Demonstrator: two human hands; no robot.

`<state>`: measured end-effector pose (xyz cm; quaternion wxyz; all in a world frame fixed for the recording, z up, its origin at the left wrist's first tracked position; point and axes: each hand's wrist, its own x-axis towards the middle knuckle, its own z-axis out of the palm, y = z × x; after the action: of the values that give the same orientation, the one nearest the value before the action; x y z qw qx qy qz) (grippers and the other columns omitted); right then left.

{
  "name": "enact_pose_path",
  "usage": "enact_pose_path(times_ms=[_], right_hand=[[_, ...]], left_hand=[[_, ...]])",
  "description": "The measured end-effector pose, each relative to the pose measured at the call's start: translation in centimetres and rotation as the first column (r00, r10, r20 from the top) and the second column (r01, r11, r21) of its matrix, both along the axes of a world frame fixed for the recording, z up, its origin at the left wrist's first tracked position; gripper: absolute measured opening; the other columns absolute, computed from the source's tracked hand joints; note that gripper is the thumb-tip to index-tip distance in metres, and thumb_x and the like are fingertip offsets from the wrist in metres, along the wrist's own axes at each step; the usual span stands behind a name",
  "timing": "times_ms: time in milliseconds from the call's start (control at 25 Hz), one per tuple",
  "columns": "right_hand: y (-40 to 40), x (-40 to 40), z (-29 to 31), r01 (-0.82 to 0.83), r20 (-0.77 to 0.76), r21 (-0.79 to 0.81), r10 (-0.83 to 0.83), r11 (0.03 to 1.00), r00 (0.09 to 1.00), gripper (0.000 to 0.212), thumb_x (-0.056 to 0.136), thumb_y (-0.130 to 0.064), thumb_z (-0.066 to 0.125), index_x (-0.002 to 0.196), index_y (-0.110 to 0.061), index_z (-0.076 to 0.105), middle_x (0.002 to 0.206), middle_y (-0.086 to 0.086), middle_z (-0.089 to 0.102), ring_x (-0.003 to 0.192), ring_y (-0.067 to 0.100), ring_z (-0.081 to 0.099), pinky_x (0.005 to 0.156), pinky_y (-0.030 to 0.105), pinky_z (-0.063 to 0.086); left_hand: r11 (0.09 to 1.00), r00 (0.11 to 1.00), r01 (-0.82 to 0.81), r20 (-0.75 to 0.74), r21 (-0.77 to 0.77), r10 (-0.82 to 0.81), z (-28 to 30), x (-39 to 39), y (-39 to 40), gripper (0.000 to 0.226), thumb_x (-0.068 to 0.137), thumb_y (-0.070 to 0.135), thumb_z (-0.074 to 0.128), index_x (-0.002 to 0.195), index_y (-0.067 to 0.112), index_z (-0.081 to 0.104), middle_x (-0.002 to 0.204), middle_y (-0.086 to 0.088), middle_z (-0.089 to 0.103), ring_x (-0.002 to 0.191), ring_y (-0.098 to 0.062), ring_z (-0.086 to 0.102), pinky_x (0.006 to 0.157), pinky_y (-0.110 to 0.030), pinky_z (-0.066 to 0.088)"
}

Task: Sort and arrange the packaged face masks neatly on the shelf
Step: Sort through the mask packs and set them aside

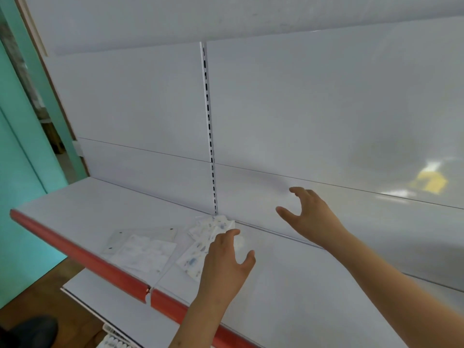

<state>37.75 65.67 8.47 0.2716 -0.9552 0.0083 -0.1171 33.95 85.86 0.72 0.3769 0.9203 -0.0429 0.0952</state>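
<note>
Packaged face masks lie on a white shelf (75, 209) with a red front edge. A loose pile of printed white packs (203, 234) sits near the back upright. A flatter group of clear and white packs (143, 249) lies to its left. My left hand (223, 262) hovers over the right side of the printed pile, fingers spread and relaxed, gripping nothing. My right hand (308, 217) hangs in the air further right and back, above bare shelf, fingers spread and slightly curved. Part of the pile is hidden under my left hand.
A slotted upright (209, 126) divides the white back panels. The red edge strip (82, 257) has a break at the shelf joint. A lower shelf (105, 297) shows below, with more packs at the bottom edge. A teal wall stands at the left.
</note>
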Motion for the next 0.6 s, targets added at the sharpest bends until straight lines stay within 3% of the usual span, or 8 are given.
enact_pose_path(times_ms=[200,320,400,480,520,600], right_hand=[[4.6,1.2,-0.4,0.101,0.094,0.009,-0.101,0.995,0.990,0.060,0.090,-0.049,0.062,0.141,-0.024,0.044,0.138,0.000,0.051,0.122,0.022,0.054,0.095,0.041,0.050],[9.3,1.4,-2.9,0.080,-0.062,0.015,-0.079,0.997,0.995,0.059,0.086,-0.056,0.064,0.133,-0.025,0.050,0.126,0.000,0.061,0.108,0.019,0.062,0.094,0.039,0.051],[13.0,1.6,-6.1,0.053,-0.225,-0.046,-0.062,0.998,0.972,0.076,0.081,-0.067,0.062,0.140,-0.024,0.044,0.131,0.005,0.059,0.117,0.025,0.059,0.100,0.037,0.047],[16.4,1.7,-9.1,0.071,-0.321,-0.120,-0.107,0.990,0.941,0.093,0.076,-0.075,0.060,0.148,-0.022,0.032,0.134,0.011,0.052,0.122,0.031,0.052,0.100,0.036,0.043],[17.8,1.7,-10.1,0.109,-0.314,-0.103,-0.136,0.989,0.940,0.096,0.076,-0.072,0.064,0.149,-0.020,0.030,0.130,0.012,0.051,0.119,0.032,0.051,0.096,0.034,0.043],[19.5,1.8,-10.9,0.226,-0.282,0.110,-0.188,0.968,0.941,0.087,0.078,-0.051,0.076,0.145,-0.015,0.035,0.119,0.009,0.055,0.103,0.024,0.057,0.076,0.021,0.045]], left_hand=[[0.999,0.993,0.049,0.106,0.002,-0.049,-0.5,2.7,6.7,0.049,0.092,0.038,0.065,0.138,0.030,0.047,0.136,0.010,0.052,0.123,-0.011,0.050,0.102,-0.028,0.045],[0.996,0.993,-0.006,0.121,0.093,-0.005,-1.7,4.6,12.7,0.051,0.093,0.042,0.063,0.139,0.026,0.048,0.134,0.006,0.054,0.124,-0.016,0.049,0.100,-0.029,0.043],[0.977,0.999,-0.034,0.030,0.212,0.028,-2.9,6.2,15.9,0.065,0.092,0.055,0.057,0.147,0.024,0.039,0.140,0.002,0.050,0.130,-0.019,0.045,0.102,-0.031,0.041],[0.932,0.997,0.055,-0.078,0.359,-0.029,-4.0,7.4,17.6,0.079,0.090,0.067,0.052,0.152,0.024,0.031,0.145,0.001,0.045,0.135,-0.021,0.041,0.106,-0.035,0.038],[0.903,0.991,0.116,-0.106,0.413,-0.079,-4.4,7.6,17.9,0.080,0.088,0.070,0.051,0.152,0.026,0.031,0.145,0.002,0.045,0.135,-0.021,0.039,0.106,-0.036,0.036],[0.868,0.979,0.203,-0.119,0.454,-0.167,-4.9,7.6,18.1,0.071,0.088,0.068,0.053,0.148,0.033,0.037,0.143,0.007,0.043,0.133,-0.019,0.036,0.107,-0.035,0.031]])
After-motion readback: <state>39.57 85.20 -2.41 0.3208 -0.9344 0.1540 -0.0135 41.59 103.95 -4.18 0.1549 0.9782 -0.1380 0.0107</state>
